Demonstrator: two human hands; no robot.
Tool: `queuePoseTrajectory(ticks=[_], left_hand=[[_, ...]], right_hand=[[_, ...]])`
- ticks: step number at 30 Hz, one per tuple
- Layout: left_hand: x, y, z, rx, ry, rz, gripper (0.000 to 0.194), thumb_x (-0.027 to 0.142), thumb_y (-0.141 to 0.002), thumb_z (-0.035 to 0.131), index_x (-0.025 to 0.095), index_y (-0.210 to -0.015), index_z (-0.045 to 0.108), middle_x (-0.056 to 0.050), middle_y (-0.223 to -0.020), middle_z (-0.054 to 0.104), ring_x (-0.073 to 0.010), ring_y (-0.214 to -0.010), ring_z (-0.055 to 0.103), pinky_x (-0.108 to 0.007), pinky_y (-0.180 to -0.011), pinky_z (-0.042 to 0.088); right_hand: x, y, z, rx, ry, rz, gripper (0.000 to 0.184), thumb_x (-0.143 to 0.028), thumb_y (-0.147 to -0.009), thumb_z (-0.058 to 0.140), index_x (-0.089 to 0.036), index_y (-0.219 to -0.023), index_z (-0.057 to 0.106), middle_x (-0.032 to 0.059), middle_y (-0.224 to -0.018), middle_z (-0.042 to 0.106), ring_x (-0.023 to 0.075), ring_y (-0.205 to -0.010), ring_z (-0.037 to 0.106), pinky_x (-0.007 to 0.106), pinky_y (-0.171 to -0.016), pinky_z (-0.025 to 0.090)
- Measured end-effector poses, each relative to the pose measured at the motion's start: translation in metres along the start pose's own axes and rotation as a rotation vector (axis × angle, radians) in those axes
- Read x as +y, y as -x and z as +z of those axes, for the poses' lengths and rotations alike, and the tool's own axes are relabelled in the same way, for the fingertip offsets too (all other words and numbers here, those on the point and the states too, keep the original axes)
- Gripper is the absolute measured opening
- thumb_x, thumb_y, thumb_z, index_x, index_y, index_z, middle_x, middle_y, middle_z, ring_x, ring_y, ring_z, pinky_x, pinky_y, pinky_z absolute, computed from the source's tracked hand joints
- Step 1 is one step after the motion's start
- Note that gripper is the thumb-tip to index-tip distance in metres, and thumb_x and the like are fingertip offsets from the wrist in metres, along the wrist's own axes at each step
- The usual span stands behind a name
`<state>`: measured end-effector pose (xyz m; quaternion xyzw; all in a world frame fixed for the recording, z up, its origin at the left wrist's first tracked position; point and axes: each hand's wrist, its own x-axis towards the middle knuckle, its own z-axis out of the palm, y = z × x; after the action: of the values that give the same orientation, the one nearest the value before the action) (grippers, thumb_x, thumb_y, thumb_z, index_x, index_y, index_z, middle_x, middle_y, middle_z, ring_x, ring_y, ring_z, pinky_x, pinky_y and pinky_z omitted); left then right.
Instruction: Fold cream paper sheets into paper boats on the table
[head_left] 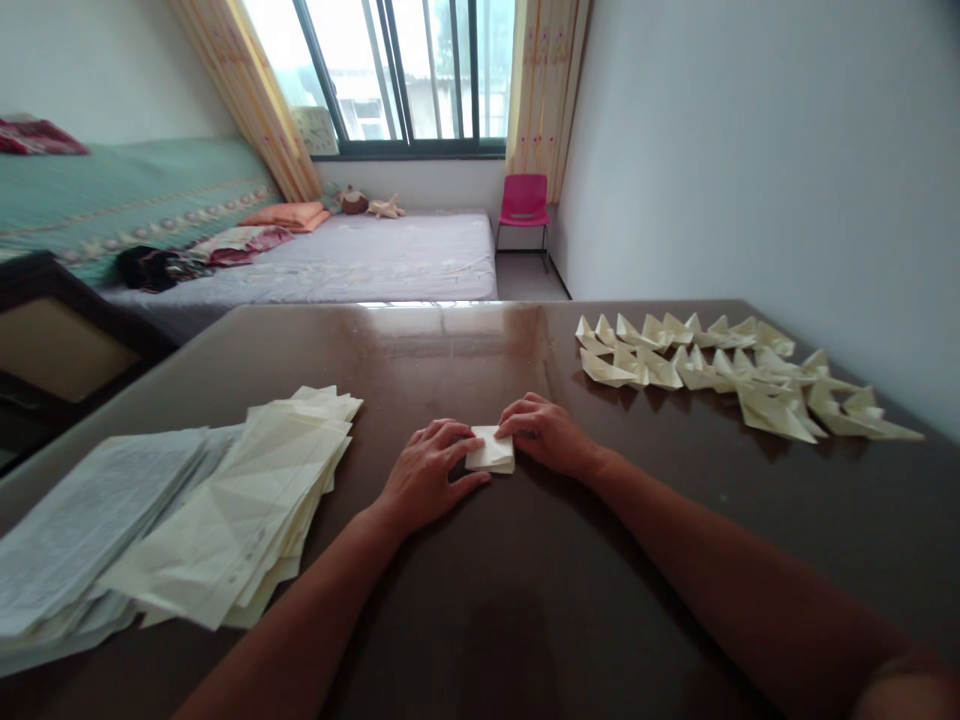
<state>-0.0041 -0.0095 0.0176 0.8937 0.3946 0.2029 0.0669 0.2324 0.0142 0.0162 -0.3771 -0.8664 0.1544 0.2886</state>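
A small cream square of folded paper lies on the brown table in front of me, its layers showing along the lower edge. My left hand grips it from the left, with the index finger on top and the thumb at the near edge. From the other side, my right hand holds the right edge, its fingers curled and partly hidden. Several folded paper boats stand in rows at the table's far right. To the left lies a stack of creased cream sheets.
Under and beside the creased sheets is a pile of printed papers. The glossy table reaches toward a bed. A pink chair stands by the window, and a dark wooden chair is at the left.
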Motion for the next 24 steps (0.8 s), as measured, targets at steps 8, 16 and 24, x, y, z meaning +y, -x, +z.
queuePoseTrajectory(ticks=[8, 16, 24], left_hand=[[0.003, 0.002, -0.005, -0.065, 0.058, -0.031, 0.021, 0.033, -0.091, 0.049, 0.027, -0.091, 0.069, -0.001, -0.095, 0.065, -0.0165, -0.094, 0.054, -0.026, -0.077, 0.045], [0.012, 0.000, -0.004, -0.056, 0.072, -0.319, 0.026, 0.038, -0.093, 0.042, 0.027, -0.091, 0.066, 0.001, -0.093, 0.066, -0.0161, -0.087, 0.060, -0.027, -0.074, 0.043], [0.022, -0.002, -0.002, -0.067, 0.049, -0.408, 0.031, 0.031, -0.093, 0.040, 0.031, -0.122, 0.048, 0.001, -0.099, 0.065, -0.0170, -0.091, 0.061, -0.026, -0.071, 0.043]], right_hand=[[0.005, 0.000, -0.009, -0.175, -0.049, -0.077, 0.017, -0.031, -0.086, 0.061, -0.027, -0.096, 0.074, 0.0025, -0.098, 0.067, 0.0158, -0.091, 0.055, 0.028, -0.084, 0.043], [0.000, -0.004, 0.007, -0.110, -0.001, 0.092, 0.024, -0.034, -0.093, 0.050, -0.020, -0.086, 0.069, 0.0030, -0.086, 0.068, 0.0147, -0.083, 0.055, 0.026, -0.077, 0.040], [-0.013, -0.010, 0.018, -0.037, 0.191, 0.313, 0.023, -0.044, -0.089, 0.055, -0.021, -0.089, 0.060, 0.0008, -0.084, 0.065, 0.0153, -0.083, 0.056, 0.026, -0.071, 0.033]])
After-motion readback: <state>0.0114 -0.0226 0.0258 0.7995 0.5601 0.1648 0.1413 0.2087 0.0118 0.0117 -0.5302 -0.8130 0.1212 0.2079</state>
